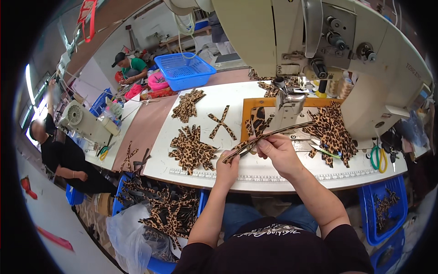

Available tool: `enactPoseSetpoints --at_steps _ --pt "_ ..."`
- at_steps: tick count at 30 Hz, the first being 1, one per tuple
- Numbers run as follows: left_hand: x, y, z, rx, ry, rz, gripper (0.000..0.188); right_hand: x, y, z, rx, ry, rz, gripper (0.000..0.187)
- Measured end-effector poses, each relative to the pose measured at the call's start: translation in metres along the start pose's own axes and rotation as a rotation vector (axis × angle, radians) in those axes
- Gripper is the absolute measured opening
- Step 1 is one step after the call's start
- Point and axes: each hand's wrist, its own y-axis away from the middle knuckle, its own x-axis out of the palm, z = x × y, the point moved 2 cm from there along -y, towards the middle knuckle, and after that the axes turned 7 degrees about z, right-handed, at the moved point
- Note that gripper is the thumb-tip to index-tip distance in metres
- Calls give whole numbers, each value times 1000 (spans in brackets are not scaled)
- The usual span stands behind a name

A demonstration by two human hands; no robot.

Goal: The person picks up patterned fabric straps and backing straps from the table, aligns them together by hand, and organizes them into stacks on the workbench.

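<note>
Both hands hold a leopard-print fabric strip (292, 129) above the white sewing table, just in front of the machine's needle area. My left hand (228, 170) is closed on its lower left end. My right hand (278, 153) pinches it near the middle, and the free end reaches up to the right. Dark backing shows between the hands; I cannot tell whether a second strip is there. Behind my hands, a leopard-print piece (258, 118) lies beside the presser foot (288, 101). Crossed strips (222, 122) lie left of it. Thread snips (325, 150) rest on the right-hand strip pile (335, 130).
Two strip piles, a far one (188, 105) and a near one (192, 148), lie left. Green-and-yellow scissors (378, 159) are at right. The sewing machine (383, 68) looms above. Blue bins hold strips below the table. Two people are at left.
</note>
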Motion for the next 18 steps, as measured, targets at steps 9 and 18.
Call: enactPoseSetpoints --at_steps 9,18 --pt "6 22 6 19 -180 154 16 35 4 -28 -108 355 175 14" --pt "18 26 23 -37 -305 233 30 84 -95 -115 176 710 127 28"
